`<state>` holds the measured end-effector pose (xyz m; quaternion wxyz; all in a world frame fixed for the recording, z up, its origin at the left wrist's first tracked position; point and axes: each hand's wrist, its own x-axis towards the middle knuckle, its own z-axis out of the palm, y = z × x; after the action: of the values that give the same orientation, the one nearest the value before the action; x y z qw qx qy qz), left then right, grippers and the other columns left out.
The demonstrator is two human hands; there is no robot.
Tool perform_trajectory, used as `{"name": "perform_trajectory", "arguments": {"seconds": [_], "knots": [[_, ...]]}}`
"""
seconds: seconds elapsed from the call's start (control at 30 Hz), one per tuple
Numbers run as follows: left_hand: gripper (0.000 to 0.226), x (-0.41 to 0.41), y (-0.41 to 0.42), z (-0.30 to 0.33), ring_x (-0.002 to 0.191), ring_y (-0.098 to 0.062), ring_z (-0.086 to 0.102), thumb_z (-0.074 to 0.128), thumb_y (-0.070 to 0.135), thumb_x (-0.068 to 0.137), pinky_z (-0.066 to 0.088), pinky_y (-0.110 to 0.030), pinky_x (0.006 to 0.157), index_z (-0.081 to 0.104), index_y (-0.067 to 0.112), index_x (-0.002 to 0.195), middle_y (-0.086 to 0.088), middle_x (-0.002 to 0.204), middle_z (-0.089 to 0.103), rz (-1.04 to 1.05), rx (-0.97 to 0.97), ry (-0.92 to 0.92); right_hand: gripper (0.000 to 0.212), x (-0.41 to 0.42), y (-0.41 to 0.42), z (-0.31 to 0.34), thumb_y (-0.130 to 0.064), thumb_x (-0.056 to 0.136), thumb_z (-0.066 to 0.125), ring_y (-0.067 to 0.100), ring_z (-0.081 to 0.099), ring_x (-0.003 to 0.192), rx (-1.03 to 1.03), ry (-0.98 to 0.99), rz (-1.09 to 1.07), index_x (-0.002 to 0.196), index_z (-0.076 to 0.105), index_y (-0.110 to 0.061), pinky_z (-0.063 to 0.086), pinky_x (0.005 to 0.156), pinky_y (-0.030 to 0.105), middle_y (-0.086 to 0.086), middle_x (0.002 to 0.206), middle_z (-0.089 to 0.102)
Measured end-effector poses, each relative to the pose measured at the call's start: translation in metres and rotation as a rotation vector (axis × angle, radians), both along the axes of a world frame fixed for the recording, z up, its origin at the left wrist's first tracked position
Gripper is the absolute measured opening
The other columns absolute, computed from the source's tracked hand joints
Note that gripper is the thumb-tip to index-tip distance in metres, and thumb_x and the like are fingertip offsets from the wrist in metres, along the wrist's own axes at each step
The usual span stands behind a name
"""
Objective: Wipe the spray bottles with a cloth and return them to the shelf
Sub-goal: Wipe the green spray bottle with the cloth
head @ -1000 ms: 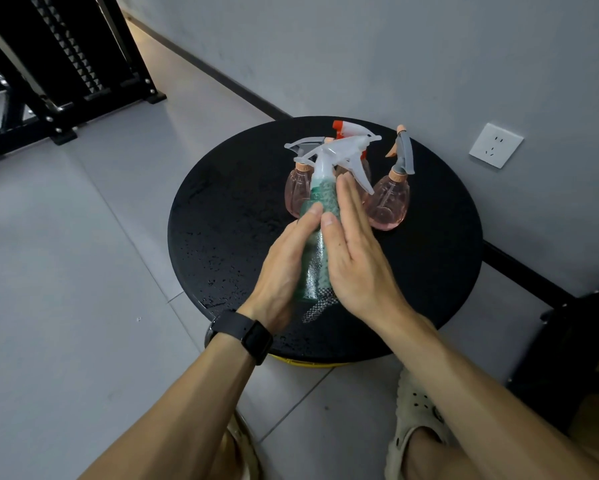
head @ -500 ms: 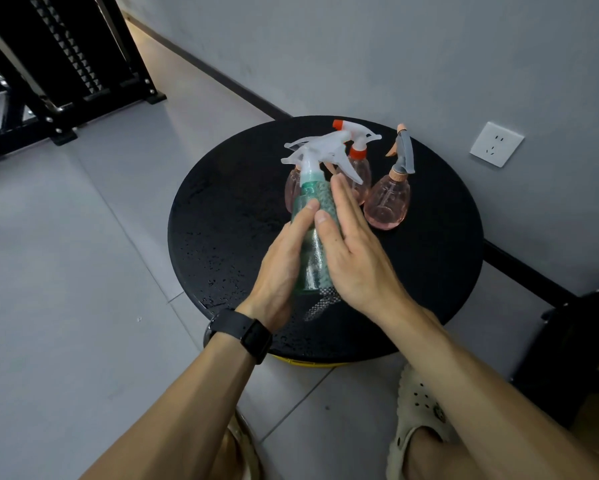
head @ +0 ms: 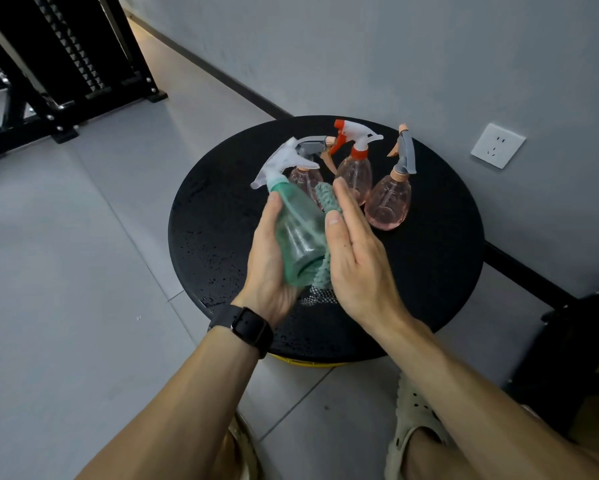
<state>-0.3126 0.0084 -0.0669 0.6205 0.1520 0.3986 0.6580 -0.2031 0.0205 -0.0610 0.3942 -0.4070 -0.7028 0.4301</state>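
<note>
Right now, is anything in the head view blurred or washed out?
Head view: the green bottle and its white trigger are motion-smeared in the left hand; the pink bottles stay sharp; lighting is dim and even, no glare.

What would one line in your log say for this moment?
wiping | left hand grips green bottle | right hand presses cloth | three pink bottles wait

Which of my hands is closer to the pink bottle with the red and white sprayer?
Right. Your right hand has its fingertips just in front of the red-and-white pink bottle, pressing the cloth. Your left hand holds the green bottle, farther to its left.
</note>
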Motion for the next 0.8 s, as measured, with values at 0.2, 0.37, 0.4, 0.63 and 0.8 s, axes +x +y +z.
{"name": "perform_trajectory", "arguments": {"seconds": [0.2,0.37,0.4,0.63,0.8], "knots": [[0.068,0.004,0.002,-0.005,0.097,-0.027,0.074,0.023,0.053,0.105,0.061,-0.034,0.083,0.057,-0.002,0.124,-0.022,0.110,0.073,0.015,-0.021,-0.185,0.049,-0.009,0.003,-0.002,-0.019,0.105,0.028,0.010,0.010,0.148,0.345,-0.050,-0.100,0.151,0.019,-0.003,0.012,0.120,0.024,0.009,0.160,0.016],[0.072,0.005,0.006,-0.011,0.124,-0.028,0.061,0.018,0.056,0.105,0.047,-0.036,0.107,0.058,0.002,0.130,-0.019,0.131,0.064,0.013,-0.010,-0.290,0.049,-0.016,0.005,-0.008,-0.014,0.102,0.032,0.027,0.013,0.149,0.620,-0.204,-0.123,0.147,0.024,0.004,0.020,0.119,0.048,0.018,0.157,0.021],[0.072,0.004,0.007,-0.013,0.125,-0.028,0.060,0.018,0.056,0.105,0.044,-0.037,0.109,0.058,0.003,0.131,-0.019,0.132,0.064,0.014,-0.001,-0.306,0.049,-0.017,0.004,-0.009,-0.013,0.102,0.032,0.027,0.013,0.149,0.642,-0.225,-0.115,0.147,0.024,0.004,0.020,0.119,0.048,0.017,0.157,0.022],[0.068,-0.008,0.008,-0.014,0.106,-0.031,0.070,0.025,0.055,0.105,0.059,-0.039,0.087,0.057,0.001,0.132,-0.022,0.119,0.069,-0.029,0.038,-0.431,0.052,-0.013,-0.001,-0.019,-0.006,0.098,0.038,0.021,0.010,0.148,0.772,-0.333,0.091,0.147,0.019,-0.003,0.011,0.121,0.045,0.007,0.157,0.014],[0.068,-0.008,0.009,-0.013,0.109,-0.033,0.069,0.026,0.054,0.106,0.059,-0.041,0.090,0.055,-0.001,0.133,-0.023,0.122,0.067,-0.057,0.051,-0.458,0.050,-0.008,0.002,-0.017,-0.015,0.100,0.032,0.020,0.011,0.148,0.797,-0.366,0.069,0.147,0.019,-0.004,0.012,0.121,0.046,0.006,0.156,0.015]]}}
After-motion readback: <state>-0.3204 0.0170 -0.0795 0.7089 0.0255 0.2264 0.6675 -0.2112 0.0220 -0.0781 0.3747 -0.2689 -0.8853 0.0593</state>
